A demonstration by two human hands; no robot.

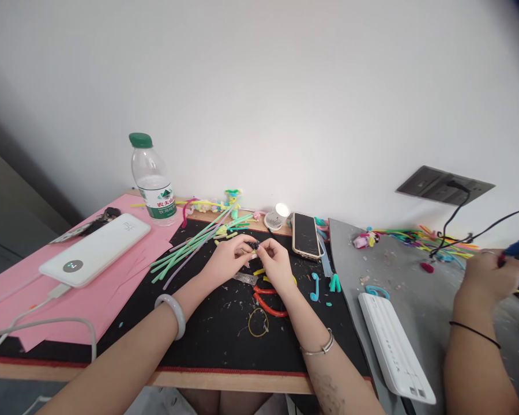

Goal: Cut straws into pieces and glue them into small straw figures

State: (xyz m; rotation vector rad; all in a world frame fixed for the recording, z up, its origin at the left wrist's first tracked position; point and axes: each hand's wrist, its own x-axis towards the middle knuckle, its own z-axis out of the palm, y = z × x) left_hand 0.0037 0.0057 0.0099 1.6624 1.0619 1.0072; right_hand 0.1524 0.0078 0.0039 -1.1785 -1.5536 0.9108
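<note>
Forearms fill the bottom of the head view, a pale bangle (pixel 173 314) on the left wrist, a thin metal bracelet (pixel 318 347) on the right. Left hand (pixel 229 260) and right hand (pixel 275 262) meet over the black mat (pixel 216 334), fingertips of both pinched on a small dark piece (pixel 254 246) held just above the mat between them; too small to tell what it is. Red-handled pliers (pixel 268 302) lie right under the right hand, a yellow wire loop (pixel 258 323) nearer the body. Green and lilac pipe cleaners (pixel 190 248) fan out left of the left hand, a white power bank (pixel 96 249) on pink paper (pixel 21 288) beyond, a water bottle (pixel 153 180) behind. Phone (pixel 306 234) sits just right of the hands. Co-worker's hand (pixel 486 279) at far right holds something blue, second power bank (pixel 395 349) near it. Judgement: fine twisting goes best with a tight fingertip pinch, piece kept low over the mat, elbows braced, pliers in reach.
</note>
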